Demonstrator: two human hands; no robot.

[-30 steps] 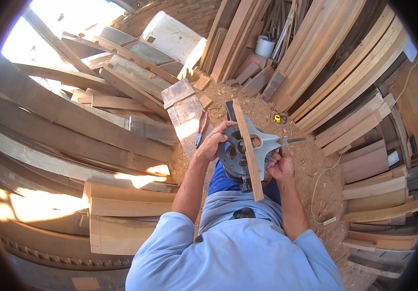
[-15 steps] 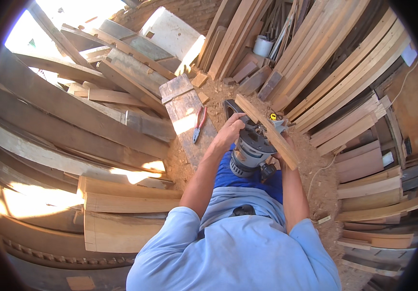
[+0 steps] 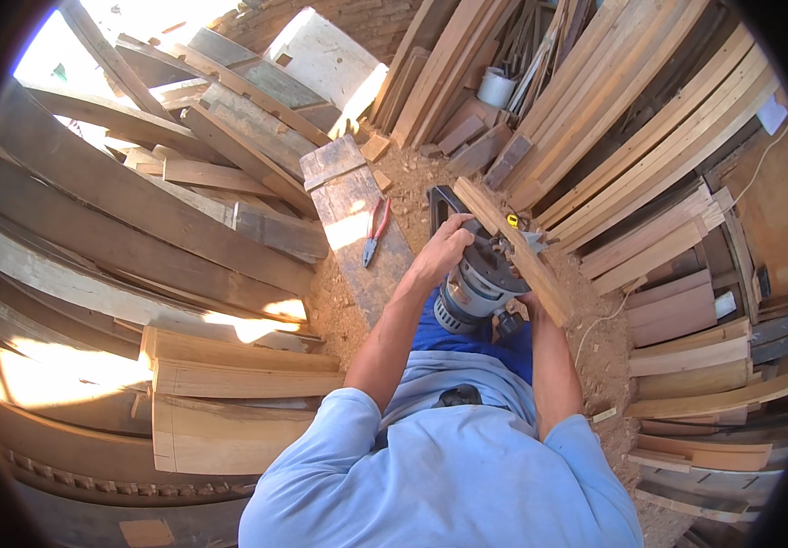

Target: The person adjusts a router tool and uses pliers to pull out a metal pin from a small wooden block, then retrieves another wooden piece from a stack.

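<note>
Over my lap lies a grey and black router (image 3: 469, 285), its motor end toward me and its black base facing away. A pale wooden strip (image 3: 523, 260) runs slantwise across the base. My left hand (image 3: 449, 245) grips the near left edge of the router's base, fingers curled against it. On the other side my right hand (image 3: 529, 303) is beside the router, under the strip's near end. The strip and the tool hide its fingers. A grey metal piece (image 3: 534, 241) shows just beyond the strip.
Red-handled pliers (image 3: 375, 234) lie on a worn board (image 3: 362, 205) ahead to the left. A yellow tape measure (image 3: 513, 220) is beyond the strip. Stacked planks (image 3: 138, 219) line the left, with more timber (image 3: 586, 100) on the right. Sawdust covers the floor, where a thin cord (image 3: 602, 321) trails.
The wooden strip and router have shifted slightly right. The strip now covers more of the grey metal piece and my right hand. My left hand keeps its grip.
</note>
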